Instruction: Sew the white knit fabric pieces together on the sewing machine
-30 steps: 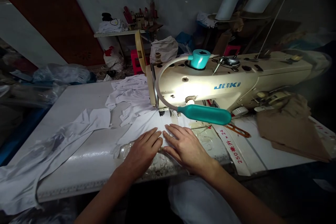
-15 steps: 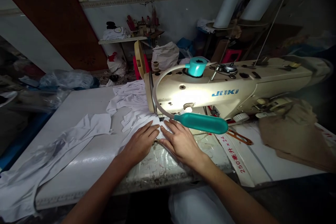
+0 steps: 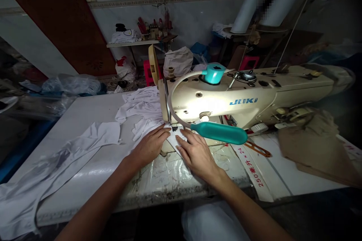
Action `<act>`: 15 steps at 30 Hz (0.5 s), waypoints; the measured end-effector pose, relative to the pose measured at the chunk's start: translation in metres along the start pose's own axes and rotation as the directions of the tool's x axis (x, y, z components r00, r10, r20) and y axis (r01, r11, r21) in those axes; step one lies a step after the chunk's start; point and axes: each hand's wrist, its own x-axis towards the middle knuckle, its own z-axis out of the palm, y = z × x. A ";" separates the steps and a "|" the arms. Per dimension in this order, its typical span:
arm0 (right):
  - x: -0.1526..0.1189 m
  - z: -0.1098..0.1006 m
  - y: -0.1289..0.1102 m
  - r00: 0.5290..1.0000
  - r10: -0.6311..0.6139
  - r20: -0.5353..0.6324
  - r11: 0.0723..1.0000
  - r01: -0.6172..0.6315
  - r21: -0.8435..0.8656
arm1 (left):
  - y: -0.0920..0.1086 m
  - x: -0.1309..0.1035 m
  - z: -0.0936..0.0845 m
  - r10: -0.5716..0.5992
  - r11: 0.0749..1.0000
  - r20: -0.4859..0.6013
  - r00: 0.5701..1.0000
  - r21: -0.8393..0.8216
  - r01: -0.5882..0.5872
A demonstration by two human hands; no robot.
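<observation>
Under the needle area of a cream sewing machine (image 3: 215, 101) lies a piece of white cloth (image 3: 175, 144), lit by the lamp. My left hand (image 3: 151, 145) rests beside the presser foot (image 3: 175, 128), fingers stretched forward over the cloth's left edge, thumb hidden. On the other side my right hand (image 3: 196, 150) lies flat on the cloth with its fingers spread. A gooseneck lamp with a teal handle (image 3: 222, 132) reaches just above my right fingers. Behind the left hand, more white fabric (image 3: 144, 107) is bunched up against the machine.
White garment pieces (image 3: 76, 158) trail over the table's left side. To the right are orange thread snips (image 3: 258, 148), brown fabric (image 3: 316, 150) and a printed cardboard strip (image 3: 253, 175). Large thread cones (image 3: 244, 15) stand behind the machine.
My left hand has shifted slightly forward toward the presser foot. The hands are farther apart, with more of the white cloth showing between them. The right hand has moved slightly right.
</observation>
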 end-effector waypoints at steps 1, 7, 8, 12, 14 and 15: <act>0.000 0.000 0.001 1.000 -0.005 -0.010 1.000 0.005 0.014 | 0.000 0.000 0.000 -0.002 1.000 0.001 1.000 -0.001 0.002; -0.002 0.002 0.003 1.000 0.004 -0.022 0.999 -0.003 0.054 | 0.002 0.003 0.001 0.006 1.000 -0.019 1.000 -0.002 -0.006; -0.003 0.002 0.003 1.000 0.005 -0.020 0.998 -0.004 0.057 | 0.003 0.004 0.000 0.009 1.000 -0.022 1.000 0.000 -0.009; -0.003 0.002 0.003 1.000 -0.006 -0.003 0.996 0.006 0.089 | 0.002 0.005 -0.003 0.014 1.000 -0.030 0.999 0.005 -0.014; -0.003 0.003 0.004 1.000 -0.014 0.003 0.994 0.013 0.109 | -0.001 0.007 -0.005 0.013 1.000 -0.057 0.998 0.018 -0.012; -0.004 0.003 0.005 1.000 -0.017 0.005 0.993 0.016 0.120 | -0.003 0.009 -0.005 0.001 1.000 -0.086 0.996 0.031 0.002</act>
